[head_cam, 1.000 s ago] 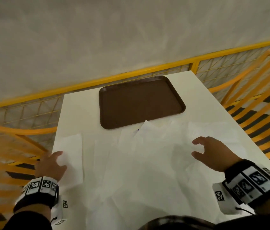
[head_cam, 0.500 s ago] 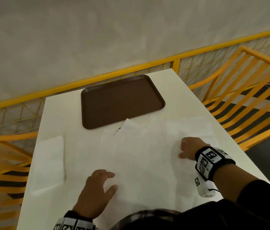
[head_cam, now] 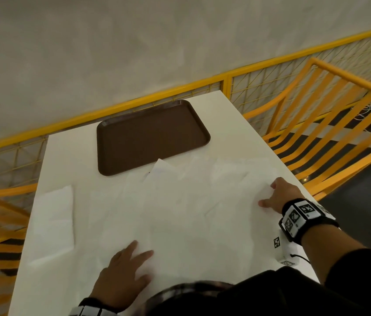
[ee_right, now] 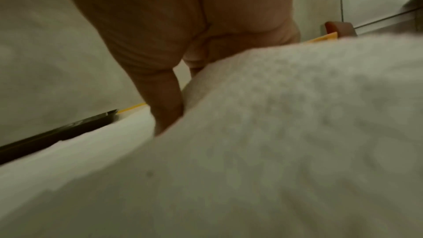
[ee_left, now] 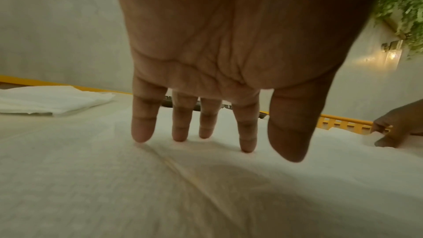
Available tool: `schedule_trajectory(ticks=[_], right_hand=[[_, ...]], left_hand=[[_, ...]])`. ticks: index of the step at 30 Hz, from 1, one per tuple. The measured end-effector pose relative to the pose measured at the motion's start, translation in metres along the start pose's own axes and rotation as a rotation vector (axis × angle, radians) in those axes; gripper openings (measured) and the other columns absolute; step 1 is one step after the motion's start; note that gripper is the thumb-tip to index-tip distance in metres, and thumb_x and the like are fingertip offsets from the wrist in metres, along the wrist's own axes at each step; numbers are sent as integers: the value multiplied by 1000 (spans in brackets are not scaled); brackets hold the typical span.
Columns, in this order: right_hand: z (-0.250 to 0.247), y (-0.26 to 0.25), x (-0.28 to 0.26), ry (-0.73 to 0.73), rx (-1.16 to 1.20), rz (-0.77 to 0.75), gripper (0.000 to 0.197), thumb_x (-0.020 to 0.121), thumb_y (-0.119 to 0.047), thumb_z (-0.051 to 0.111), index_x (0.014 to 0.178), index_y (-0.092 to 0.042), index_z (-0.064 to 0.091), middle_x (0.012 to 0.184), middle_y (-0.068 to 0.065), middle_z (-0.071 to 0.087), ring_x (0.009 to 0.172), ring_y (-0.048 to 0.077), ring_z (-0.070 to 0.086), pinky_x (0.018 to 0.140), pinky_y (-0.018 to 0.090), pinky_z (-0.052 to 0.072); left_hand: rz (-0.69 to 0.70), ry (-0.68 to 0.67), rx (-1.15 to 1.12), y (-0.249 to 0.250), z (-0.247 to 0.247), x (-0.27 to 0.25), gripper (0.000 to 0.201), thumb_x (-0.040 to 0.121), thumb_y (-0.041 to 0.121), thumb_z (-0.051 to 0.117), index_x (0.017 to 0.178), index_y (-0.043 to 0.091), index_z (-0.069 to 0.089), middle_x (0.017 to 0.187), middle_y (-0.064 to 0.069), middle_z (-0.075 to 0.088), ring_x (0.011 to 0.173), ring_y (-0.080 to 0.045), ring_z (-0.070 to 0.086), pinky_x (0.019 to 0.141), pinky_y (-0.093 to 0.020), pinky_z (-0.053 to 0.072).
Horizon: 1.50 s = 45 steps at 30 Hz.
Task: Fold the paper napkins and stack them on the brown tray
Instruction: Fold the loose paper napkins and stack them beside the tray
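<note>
Because the open napkin point(head_cam: 180, 213) is thin and wide, spread across the near half of the white table point(head_cam: 237, 124), it looks to need one hand as an anchor while the other lifts an edge for the fold. The left hand point(head_cam: 123, 274) does the anchoring: its fingers point(ee_left: 142, 129) lie straight and spread, tips pressing the sheet flat near the person's body and gripping nothing. The right hand point(head_cam: 280, 197) works the right edge, where its thumb and fingers pinch a raised flap of paper, probably the start of a fold toward the left.

Beyond the sheet, a folded napkin point(head_cam: 53, 222) lies at the table's left side, well apart from the brown tray point(head_cam: 152, 137), which sits at the far end with nothing on it, so stacking is judged not yet begun. A yellow railing point(head_cam: 316, 92) runs behind and to the right of the table.

From above, the head view gives this layout but hides the fingertips. The left wrist view shows the fingertips touching the paper, a crease point(ee_left: 183, 173) in the sheet, and the folded napkin's layered thickness point(ee_left: 52, 100). Though blurred, the right wrist view shows the paper point(ee_right: 286, 133) lifted off the table against the thumb point(ee_right: 164, 108).
</note>
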State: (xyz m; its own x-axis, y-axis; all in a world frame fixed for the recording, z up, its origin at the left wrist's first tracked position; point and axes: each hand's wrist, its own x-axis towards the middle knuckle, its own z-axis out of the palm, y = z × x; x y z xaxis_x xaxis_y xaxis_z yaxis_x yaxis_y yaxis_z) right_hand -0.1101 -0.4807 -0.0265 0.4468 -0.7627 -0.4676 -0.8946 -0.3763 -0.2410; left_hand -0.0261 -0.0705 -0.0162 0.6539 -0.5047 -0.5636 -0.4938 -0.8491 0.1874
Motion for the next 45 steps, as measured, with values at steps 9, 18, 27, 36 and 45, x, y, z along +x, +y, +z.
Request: schedule_trajectory(ticks=[9,18,27,36,45], right_hand=[[-13,11,-13,328,-84,-202,13,92,-40,56,91,-30,64,108,-1,63,100,24,54,90,44,42],[-63,-28,-73,282,254,-867,11,88,-21,62,81,-24,53,81,-6,67,76,14,62,63,27,46],[-114,-99,-146,-229,627,-1104,20,94,-29,58,84,-13,50,61,2,42,57,17,36,53,25,30],[-119,-122,-149,-254,1060,-954,14,97,-21,49,84,-19,45,62,-3,62,51,11,55,45,24,42],[-102,-126,-145,-187,1176,-835,10,93,-20,59,91,-18,49,82,15,67,76,31,63,69,42,49]], left_hand=[[-43,-23,-4,2,2,2,58,85,65,44,138,56,21,158,15,2,144,-15,13,112,-37,28],[82,140,-249,11,-28,3,58,77,71,45,129,54,28,146,21,29,133,-3,32,107,-21,27],[333,298,-811,69,-106,0,101,53,75,67,139,44,25,139,21,39,126,2,42,102,-25,40],[460,92,-1602,56,-119,0,100,40,30,95,128,14,50,122,-11,64,112,-27,62,82,-32,56],[420,171,-1491,60,-119,-4,59,54,26,84,107,10,64,101,-10,72,83,-21,68,64,-29,56]])
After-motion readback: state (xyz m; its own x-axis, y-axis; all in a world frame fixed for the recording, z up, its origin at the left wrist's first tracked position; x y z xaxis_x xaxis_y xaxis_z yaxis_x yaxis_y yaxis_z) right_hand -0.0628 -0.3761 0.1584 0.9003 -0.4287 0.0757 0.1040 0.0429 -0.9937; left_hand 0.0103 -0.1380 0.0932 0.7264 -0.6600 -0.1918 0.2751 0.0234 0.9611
